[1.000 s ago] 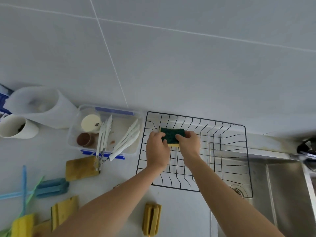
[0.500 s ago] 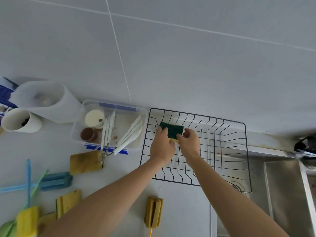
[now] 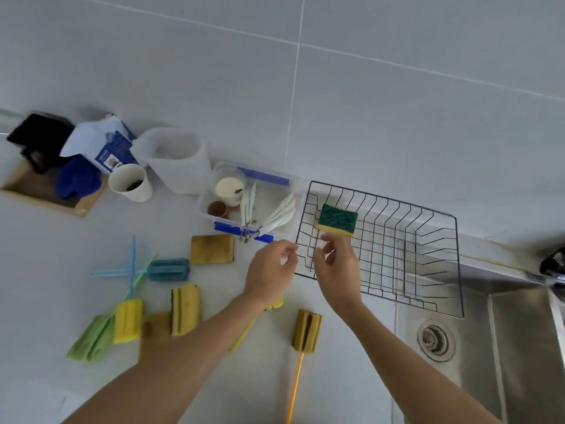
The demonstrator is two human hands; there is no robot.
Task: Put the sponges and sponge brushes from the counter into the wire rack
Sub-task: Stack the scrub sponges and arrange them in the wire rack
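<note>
The green sponge [image 3: 337,220] is seen propped in the rack [image 3: 428,228] at its ten o'clock corner, both the left hand [image 3: 269,270] and right hand [image 3: 336,267] loosely open and empty, so the tabletop [image 3: 46,301] sponge [image 3: 212,249] at nine o'clock is best taken next.

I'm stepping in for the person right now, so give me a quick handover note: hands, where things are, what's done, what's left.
Left hand: empty, open, at the rack's left edge.
Right hand: empty, open, just below the green-topped sponge.
Done: that sponge stands in the wire rack, left end.
Left on the counter: tan sponge, blue sponge brush, yellow sponge, yellow sponge brush, green one, orange-handled brush, and another partly hidden under the left forearm.
</note>
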